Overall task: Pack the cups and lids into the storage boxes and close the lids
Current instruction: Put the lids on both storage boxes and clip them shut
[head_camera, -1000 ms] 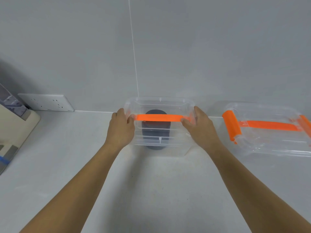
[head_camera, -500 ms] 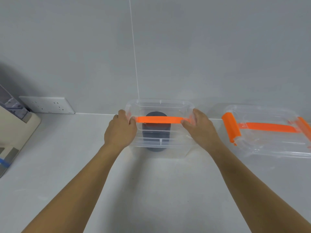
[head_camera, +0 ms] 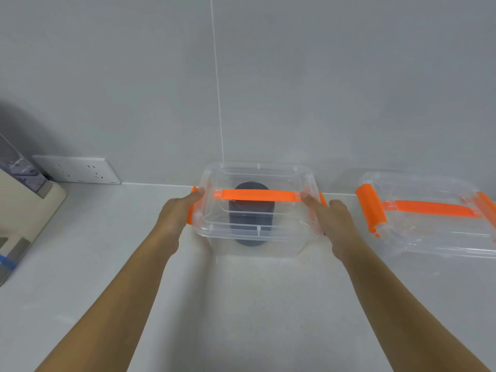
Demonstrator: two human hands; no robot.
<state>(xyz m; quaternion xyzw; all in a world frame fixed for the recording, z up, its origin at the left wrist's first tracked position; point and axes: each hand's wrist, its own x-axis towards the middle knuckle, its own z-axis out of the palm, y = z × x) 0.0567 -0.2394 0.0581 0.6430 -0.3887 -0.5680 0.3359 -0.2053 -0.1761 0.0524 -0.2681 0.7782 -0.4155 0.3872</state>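
A clear storage box (head_camera: 255,245) stands at the back of the white counter, with its clear lid (head_camera: 257,173) on top and an orange handle (head_camera: 257,196) across it. A dark grey cup (head_camera: 251,218) shows inside. My left hand (head_camera: 179,210) presses on the orange latch (head_camera: 191,210) at the box's left end. My right hand (head_camera: 332,218) lies against the right end, where the right orange latch (head_camera: 323,198) peeks out behind the fingers. A second clear box (head_camera: 429,232) with orange latch (head_camera: 371,210) and handle sits to the right.
A white socket panel (head_camera: 77,170) is on the wall at the left. A beige appliance (head_camera: 24,210) stands at the left edge of the counter (head_camera: 241,304). The grey wall rises right behind both boxes.
My hands slid from the top of the lid down to the box's two ends. The orange side latches, hidden before, now show under my fingers.
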